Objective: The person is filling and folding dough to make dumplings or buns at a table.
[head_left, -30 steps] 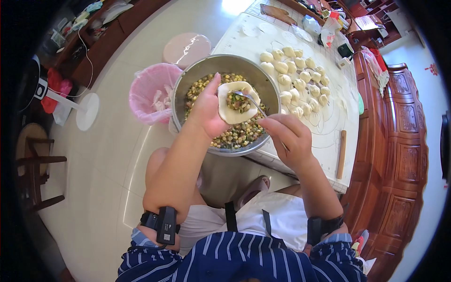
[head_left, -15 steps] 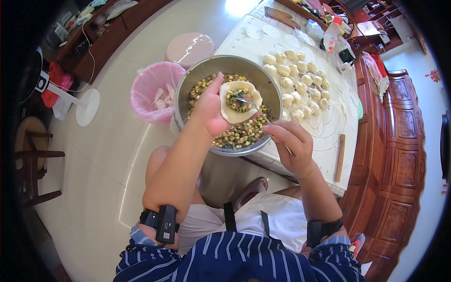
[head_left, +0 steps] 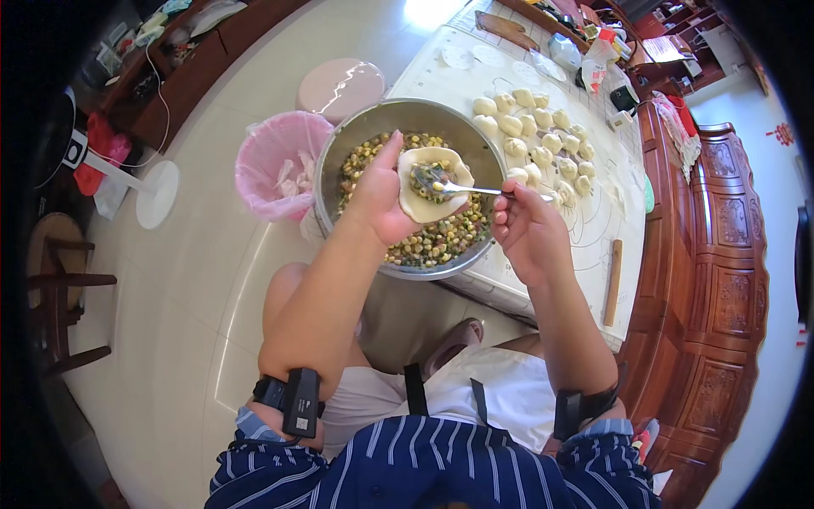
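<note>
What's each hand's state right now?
Left hand: cupped, holding dough wrapper with filling on it.
Right hand: closed, holding spoon by its handle.

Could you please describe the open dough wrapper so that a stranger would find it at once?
Start from the large metal bowl of filling by the white table. Over this bowl, the left hand holds the round dough wrapper. Unlike the closed dumplings on the table, it is open, with filling in its middle and a spoon reaching in.
</note>
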Action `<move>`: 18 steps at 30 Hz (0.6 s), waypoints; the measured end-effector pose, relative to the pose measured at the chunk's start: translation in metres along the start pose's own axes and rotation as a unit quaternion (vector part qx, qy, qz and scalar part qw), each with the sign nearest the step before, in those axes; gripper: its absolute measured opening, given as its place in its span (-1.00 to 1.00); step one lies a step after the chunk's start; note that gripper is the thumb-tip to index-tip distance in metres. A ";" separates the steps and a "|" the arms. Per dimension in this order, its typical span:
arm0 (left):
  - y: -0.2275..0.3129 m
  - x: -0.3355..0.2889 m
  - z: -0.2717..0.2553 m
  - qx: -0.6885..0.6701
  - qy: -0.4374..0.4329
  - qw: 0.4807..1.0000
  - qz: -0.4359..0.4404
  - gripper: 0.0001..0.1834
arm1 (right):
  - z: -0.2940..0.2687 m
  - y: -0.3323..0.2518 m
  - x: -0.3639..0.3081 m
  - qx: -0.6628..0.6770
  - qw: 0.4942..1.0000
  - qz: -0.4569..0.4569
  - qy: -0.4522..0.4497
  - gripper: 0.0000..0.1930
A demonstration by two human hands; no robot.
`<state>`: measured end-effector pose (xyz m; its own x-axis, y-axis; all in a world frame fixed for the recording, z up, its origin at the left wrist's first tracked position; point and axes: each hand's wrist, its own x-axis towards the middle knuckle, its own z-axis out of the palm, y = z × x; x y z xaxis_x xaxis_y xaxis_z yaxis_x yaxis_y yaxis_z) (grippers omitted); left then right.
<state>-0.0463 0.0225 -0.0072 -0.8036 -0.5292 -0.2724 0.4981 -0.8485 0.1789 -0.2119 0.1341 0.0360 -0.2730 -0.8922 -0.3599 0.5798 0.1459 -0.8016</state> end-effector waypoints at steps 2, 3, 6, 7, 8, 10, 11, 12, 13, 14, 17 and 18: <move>0.000 0.001 0.000 -0.001 -0.006 1.000 -0.007 -0.33 | -0.002 -0.001 0.002 0.011 0.999 0.033 0.023 -0.81; 0.000 0.000 0.000 0.000 0.005 1.000 0.000 -0.35 | 0.000 -0.003 0.001 -0.012 0.999 0.026 0.032 -0.81; 0.001 0.000 0.000 0.005 0.019 1.000 0.019 -0.37 | -0.004 -0.011 -0.003 -0.033 0.999 0.008 0.020 -0.81; 0.001 0.000 0.001 0.011 0.020 0.999 0.029 -0.37 | -0.007 -0.014 -0.005 -0.031 1.000 -0.004 -0.002 -0.81; 0.003 0.000 0.000 0.010 0.021 0.999 0.030 -0.37 | -0.006 -0.018 -0.006 -0.032 0.999 -0.003 -0.002 -0.81; 0.007 -0.001 -0.003 0.007 -0.001 1.000 0.026 -0.38 | -0.003 -0.026 -0.010 0.015 0.998 -0.037 -0.058 -0.81; 0.009 -0.002 -0.004 0.007 0.001 1.000 0.026 -0.38 | -0.005 -0.029 -0.010 0.020 0.996 -0.060 -0.056 -0.81; 0.010 -0.002 -0.003 -0.011 0.007 0.999 0.038 -0.40 | -0.008 -0.031 -0.011 0.021 0.996 -0.060 -0.055 -0.81; 0.011 -0.003 -0.002 -0.028 0.015 0.998 0.049 -0.42 | -0.012 -0.031 -0.011 -0.020 0.993 -0.112 -0.026 -0.81; 0.014 -0.006 -0.002 -0.028 0.015 0.998 0.048 -0.42 | -0.016 -0.028 -0.010 -0.061 0.985 -0.163 0.003 -0.81; 0.023 -0.015 0.001 -0.011 -0.003 0.998 0.057 -0.49 | -0.042 0.008 -0.011 -0.186 0.960 -0.208 0.033 -0.77; 0.024 -0.016 0.000 -0.009 -0.001 0.999 0.053 -0.49 | -0.050 0.024 -0.010 -0.232 0.949 -0.213 0.030 -0.77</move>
<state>-0.0219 0.0106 0.0009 -0.7470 -0.6161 -0.2500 0.5861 -0.7877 0.1898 -0.2342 0.1677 -0.0036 -0.4578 -0.8886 0.0283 0.0099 -0.0369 -0.9993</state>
